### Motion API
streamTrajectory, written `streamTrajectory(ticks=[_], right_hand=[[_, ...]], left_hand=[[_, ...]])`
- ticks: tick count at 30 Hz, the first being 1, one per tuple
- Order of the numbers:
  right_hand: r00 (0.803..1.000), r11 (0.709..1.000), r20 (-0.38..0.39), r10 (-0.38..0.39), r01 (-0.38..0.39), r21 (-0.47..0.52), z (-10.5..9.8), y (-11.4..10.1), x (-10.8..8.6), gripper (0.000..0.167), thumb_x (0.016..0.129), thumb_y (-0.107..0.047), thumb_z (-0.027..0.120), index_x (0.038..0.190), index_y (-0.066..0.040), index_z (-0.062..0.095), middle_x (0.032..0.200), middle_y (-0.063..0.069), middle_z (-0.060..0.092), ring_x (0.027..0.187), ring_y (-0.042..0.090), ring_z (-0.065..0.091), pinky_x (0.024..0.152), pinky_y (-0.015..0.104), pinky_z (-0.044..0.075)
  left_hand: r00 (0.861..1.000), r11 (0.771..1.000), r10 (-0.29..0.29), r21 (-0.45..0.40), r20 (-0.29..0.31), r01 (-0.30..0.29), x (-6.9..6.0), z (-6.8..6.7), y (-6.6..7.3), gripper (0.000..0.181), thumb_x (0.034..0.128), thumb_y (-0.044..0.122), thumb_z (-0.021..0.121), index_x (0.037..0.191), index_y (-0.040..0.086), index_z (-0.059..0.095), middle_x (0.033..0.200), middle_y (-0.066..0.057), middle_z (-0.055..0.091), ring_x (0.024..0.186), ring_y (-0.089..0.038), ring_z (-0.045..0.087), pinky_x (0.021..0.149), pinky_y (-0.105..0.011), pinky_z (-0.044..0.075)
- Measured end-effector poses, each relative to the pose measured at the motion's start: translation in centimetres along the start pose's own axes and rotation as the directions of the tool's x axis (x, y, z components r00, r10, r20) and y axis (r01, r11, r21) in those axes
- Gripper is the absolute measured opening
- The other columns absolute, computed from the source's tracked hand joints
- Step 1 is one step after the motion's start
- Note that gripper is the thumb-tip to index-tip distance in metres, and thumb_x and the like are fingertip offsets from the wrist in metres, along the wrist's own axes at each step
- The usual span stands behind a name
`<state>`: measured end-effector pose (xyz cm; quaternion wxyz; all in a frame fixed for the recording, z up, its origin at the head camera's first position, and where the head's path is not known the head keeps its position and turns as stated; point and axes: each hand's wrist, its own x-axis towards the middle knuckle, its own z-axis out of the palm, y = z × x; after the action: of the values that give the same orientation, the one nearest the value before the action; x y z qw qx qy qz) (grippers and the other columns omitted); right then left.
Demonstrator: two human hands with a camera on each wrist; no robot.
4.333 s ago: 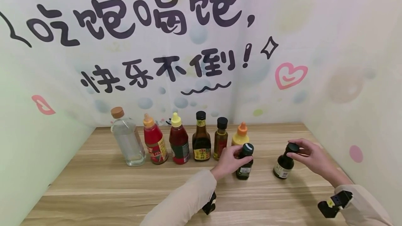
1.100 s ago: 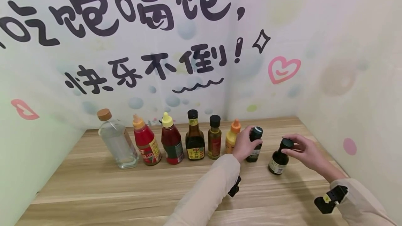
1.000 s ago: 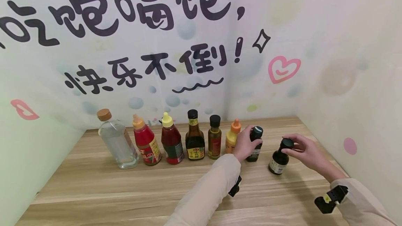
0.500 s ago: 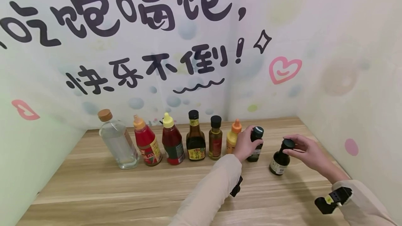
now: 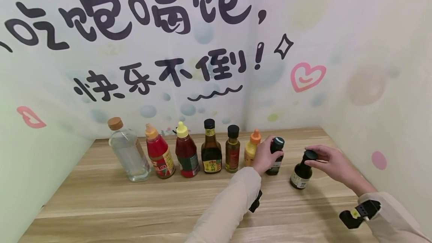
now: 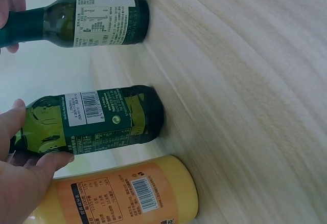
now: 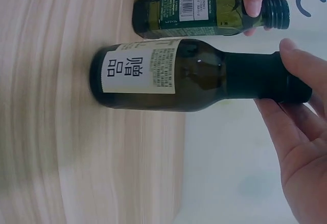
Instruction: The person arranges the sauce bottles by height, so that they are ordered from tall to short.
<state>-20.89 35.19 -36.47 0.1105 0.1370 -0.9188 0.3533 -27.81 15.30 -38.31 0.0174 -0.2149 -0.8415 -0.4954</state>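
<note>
My left hand [image 5: 266,156] grips a small green glass bottle [image 6: 102,119] with a dark cap, thumb and fingers around its upper part. That bottle stands upright on the table at the right end of the row, just beside a yellow squeeze bottle [image 6: 127,193] with an orange tip. Farther right, my right hand [image 5: 332,162] pinches the black cap and neck of a dark round-bodied bottle [image 7: 168,75] with a pale label. It also stands upright on the table, a small gap apart from the green one. Part of the yellow bottle is hidden behind my left hand.
Left of the hands stand a slim oil bottle [image 5: 232,149], a brown sauce bottle [image 5: 211,153], two red squeeze bottles, one yellow-tipped [image 5: 187,155] and one orange-tipped [image 5: 160,155], and a clear bottle [image 5: 129,155]. A printed cloth wall [image 5: 168,104] rises behind the wooden table [image 5: 135,213].
Since the oldest frame, my left hand has carried the green bottle back and right, into line beside the yellow one. My right hand keeps its hold; lately only the head view shifts slightly.
</note>
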Motion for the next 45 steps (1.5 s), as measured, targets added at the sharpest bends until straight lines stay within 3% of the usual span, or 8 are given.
streamTrajectory(ticks=[5, 9, 17, 28, 38, 45], right_hand=[[0.999, 0.999, 0.026, 0.03, -0.03, -0.019, -0.3, -0.4, 0.1, 0.044, 0.079, -0.019, 0.066, 0.116, 0.002, 0.054, 0.107, 0.022, 0.057, 0.093, 0.028, 0.059, 0.067, 0.026, 0.051], [1.0, 1.0, 0.014, 0.007, -0.007, -0.025, -0.4, -0.7, 0.4, 0.043, 0.081, -0.016, 0.065, 0.117, 0.004, 0.053, 0.108, 0.025, 0.055, 0.095, 0.039, 0.055, 0.068, 0.029, 0.051], [0.999, 1.0, -0.037, -0.011, 0.01, -0.029, -0.7, -1.1, 1.0, 0.041, 0.081, -0.013, 0.065, 0.116, 0.005, 0.053, 0.109, 0.026, 0.054, 0.095, 0.04, 0.055, 0.067, 0.028, 0.052], [1.0, 1.0, 0.019, -0.012, 0.012, -0.006, -0.3, -1.1, 2.4, 0.043, 0.081, -0.014, 0.064, 0.118, 0.006, 0.052, 0.109, 0.026, 0.055, 0.096, 0.039, 0.055, 0.07, 0.035, 0.051], [1.0, 1.0, -0.007, -0.003, 0.002, -0.008, 0.9, -0.9, 3.7, 0.042, 0.081, -0.012, 0.064, 0.117, 0.007, 0.052, 0.107, 0.028, 0.056, 0.094, 0.04, 0.056, 0.07, 0.038, 0.05], [1.0, 1.0, 0.003, 0.008, -0.008, -0.011, 1.4, -0.8, 4.5, 0.041, 0.081, -0.007, 0.064, 0.116, 0.009, 0.052, 0.108, 0.029, 0.055, 0.095, 0.041, 0.056, 0.071, 0.04, 0.05]], left_hand=[[1.0, 1.0, 0.008, -0.001, 0.002, -0.008, 0.1, 0.2, -0.2, 0.04, 0.0789, 0.015, 0.067, 0.116, 0.011, 0.052, 0.106, -0.004, 0.061, 0.093, -0.013, 0.057, 0.078, -0.021, 0.045], [1.0, 1.0, 0.013, 0.003, 0.002, -0.013, 0.2, 0.3, -0.4, 0.04, 0.0788, 0.015, 0.067, 0.116, 0.011, 0.052, 0.105, -0.004, 0.061, 0.092, -0.012, 0.057, 0.078, -0.021, 0.046], [1.0, 1.0, 0.018, 0.004, 0.009, -0.018, 0.2, 0.2, -0.4, 0.04, 0.0794, 0.015, 0.067, 0.116, 0.01, 0.051, 0.106, -0.005, 0.061, 0.093, -0.013, 0.057, 0.079, -0.022, 0.045], [1.0, 0.999, 0.026, 0.024, 0.017, -0.027, 0.1, 0.0, -0.3, 0.039, 0.0804, 0.017, 0.066, 0.116, 0.01, 0.051, 0.104, -0.006, 0.061, 0.091, -0.014, 0.058, 0.077, -0.022, 0.046], [0.998, 0.997, 0.053, 0.047, 0.017, -0.054, 0.2, 0.0, -0.4, 0.039, 0.0803, 0.017, 0.066, 0.115, 0.01, 0.051, 0.106, -0.006, 0.061, 0.092, -0.013, 0.057, 0.08, -0.022, 0.045], [0.999, 0.999, 0.026, 0.046, 0.024, -0.027, 0.2, -0.1, -0.3, 0.038, 0.0801, 0.018, 0.066, 0.114, 0.011, 0.051, 0.104, -0.005, 0.061, 0.09, -0.011, 0.057, 0.078, -0.021, 0.045]])
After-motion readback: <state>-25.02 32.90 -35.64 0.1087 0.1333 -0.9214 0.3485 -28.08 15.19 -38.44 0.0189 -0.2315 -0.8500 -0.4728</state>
